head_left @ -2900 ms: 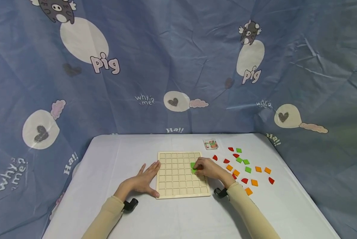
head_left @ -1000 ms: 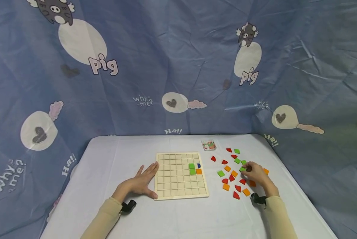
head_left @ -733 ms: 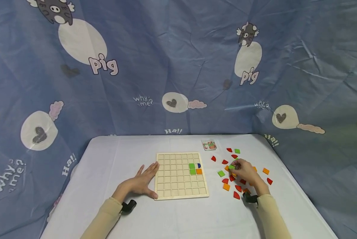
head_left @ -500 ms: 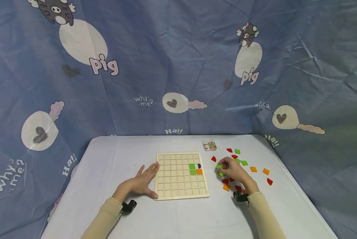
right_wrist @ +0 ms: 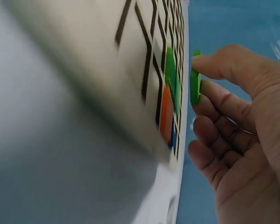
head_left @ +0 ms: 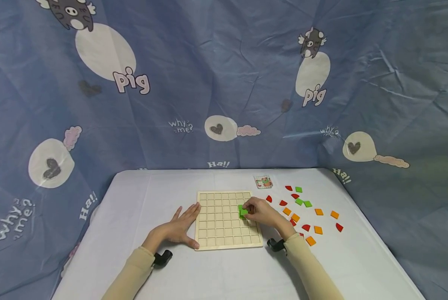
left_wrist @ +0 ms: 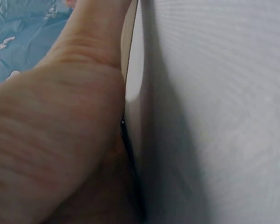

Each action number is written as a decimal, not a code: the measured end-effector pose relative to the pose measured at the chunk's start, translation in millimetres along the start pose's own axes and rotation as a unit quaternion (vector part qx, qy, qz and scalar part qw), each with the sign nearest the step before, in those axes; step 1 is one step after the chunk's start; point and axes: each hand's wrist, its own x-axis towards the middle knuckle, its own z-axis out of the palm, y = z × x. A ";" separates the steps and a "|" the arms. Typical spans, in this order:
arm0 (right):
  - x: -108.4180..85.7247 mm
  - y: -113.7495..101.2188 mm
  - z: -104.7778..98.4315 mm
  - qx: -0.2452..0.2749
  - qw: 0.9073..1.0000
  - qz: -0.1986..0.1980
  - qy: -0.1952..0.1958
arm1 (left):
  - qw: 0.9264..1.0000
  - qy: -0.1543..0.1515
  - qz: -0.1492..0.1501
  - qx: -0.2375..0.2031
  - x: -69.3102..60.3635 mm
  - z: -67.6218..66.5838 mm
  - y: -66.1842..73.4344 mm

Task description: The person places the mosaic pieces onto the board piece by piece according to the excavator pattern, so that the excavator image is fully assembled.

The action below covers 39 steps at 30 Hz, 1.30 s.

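A green square tile [right_wrist: 195,78] is pinched between the thumb and fingers of my right hand [head_left: 262,211]. In the right wrist view a gap shows between this tile and the wooden grid board [head_left: 218,227]. On the board sit green tiles [right_wrist: 171,67], an orange tile [right_wrist: 165,114] and a bit of a blue piece [right_wrist: 171,144]. From the head view the right hand covers the orange and blue ones. My left hand [head_left: 179,227] lies spread at the board's left edge, fingertips and thumb touching its rim.
Right of the board lie several loose pieces: red quarter-round ones [head_left: 339,227], orange squares [head_left: 310,241] and green squares [head_left: 308,203]. A small picture card [head_left: 263,181] rests behind the board's right corner. A patterned blue cloth [head_left: 224,83] hangs beyond the white table [head_left: 152,187].
My right hand picked up a green tile from the loose pieces and carried it left, over the filled cells of the board. The left hand has stayed at the board's edge.
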 end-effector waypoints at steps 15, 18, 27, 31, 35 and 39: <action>23.1 -15.3 18.9 -0.049 0.997 -0.007 -0.055 | 1.000 0.004 0.003 0.002 1.4 0.9 -1.0; 24.2 -16.7 16.6 -0.041 0.997 -0.002 -0.068 | 1.000 0.004 0.002 0.003 1.5 1.5 -1.2; 26.0 -17.5 14.9 -0.050 0.996 0.007 -0.076 | 1.000 0.002 0.003 0.003 1.2 0.9 -1.4; 25.1 -16.0 16.0 -0.054 0.997 0.008 -0.062 | 1.000 0.003 0.003 0.005 1.7 0.2 -1.9; 20.5 -13.2 11.8 -0.036 0.999 0.011 -0.039 | 1.000 0.002 0.004 0.004 1.5 -0.5 -0.3; 10.2 -3.3 -2.2 0.006 1.000 0.022 -0.006 | 1.000 0.002 0.005 0.004 0.8 -0.2 0.1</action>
